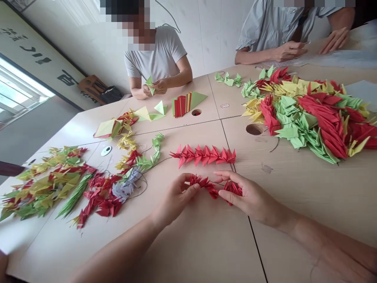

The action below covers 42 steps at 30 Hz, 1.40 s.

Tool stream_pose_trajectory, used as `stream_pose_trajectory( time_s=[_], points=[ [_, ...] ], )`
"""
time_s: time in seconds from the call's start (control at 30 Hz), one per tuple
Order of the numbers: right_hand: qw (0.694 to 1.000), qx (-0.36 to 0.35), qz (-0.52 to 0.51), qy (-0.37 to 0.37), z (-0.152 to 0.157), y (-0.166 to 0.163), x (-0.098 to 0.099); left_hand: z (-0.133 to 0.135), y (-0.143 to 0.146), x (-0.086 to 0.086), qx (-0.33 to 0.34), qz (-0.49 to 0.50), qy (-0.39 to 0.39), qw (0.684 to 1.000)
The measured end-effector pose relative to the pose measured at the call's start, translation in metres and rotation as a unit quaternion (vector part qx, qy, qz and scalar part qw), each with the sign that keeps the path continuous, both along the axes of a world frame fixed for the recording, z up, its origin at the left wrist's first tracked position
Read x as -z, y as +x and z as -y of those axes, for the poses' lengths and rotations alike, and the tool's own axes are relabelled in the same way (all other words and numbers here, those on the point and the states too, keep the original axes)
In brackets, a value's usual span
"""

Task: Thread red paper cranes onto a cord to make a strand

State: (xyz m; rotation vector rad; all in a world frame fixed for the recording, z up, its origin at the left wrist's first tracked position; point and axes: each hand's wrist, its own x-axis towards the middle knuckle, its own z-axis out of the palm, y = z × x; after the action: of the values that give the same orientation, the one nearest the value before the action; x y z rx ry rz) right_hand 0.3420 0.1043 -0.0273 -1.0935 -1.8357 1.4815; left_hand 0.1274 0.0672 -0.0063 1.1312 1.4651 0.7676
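Observation:
A strand of red folded paper pieces [207,184] lies between my two hands, low over the table. My left hand [180,192] pinches its left end between thumb and fingers. Around the bunched right end curls my right hand [250,192], thumb below and fingers above, partly hiding the paper. Just beyond them, a straight garland of red folded paper [206,154] rests on the tabletop. A thin dark cord runs out from that garland's left end.
Colourful paper strands form a pile [315,118] at right and a heap [53,177] at left. Folded sheets [188,104] lie farther back. The table [194,247] has round holes. One person [157,59] opposite holds green paper; another person [273,35] sits at back right.

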Motion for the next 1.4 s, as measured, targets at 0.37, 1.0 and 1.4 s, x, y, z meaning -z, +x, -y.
stream_pose_trajectory(
  time_s=[0.37, 1.0, 1.4],
  points=[
    [0.99, 0.06, 0.078, 0.105, -0.001, 0.003, 0.002, 0.001, -0.06, 0.005, -0.121, -0.105, 0.005, 0.987],
    [0.936, 0.152, 0.215, 0.234, -0.023, 0.024, 0.022, -0.002, -0.086, 0.02, -0.2, -0.195, 0.067, 0.958],
    [0.984, 0.098, 0.133, 0.06, -0.023, 0.041, 0.027, -0.001, -0.09, 0.018, -0.182, -0.176, 0.073, 0.965]
  ],
)
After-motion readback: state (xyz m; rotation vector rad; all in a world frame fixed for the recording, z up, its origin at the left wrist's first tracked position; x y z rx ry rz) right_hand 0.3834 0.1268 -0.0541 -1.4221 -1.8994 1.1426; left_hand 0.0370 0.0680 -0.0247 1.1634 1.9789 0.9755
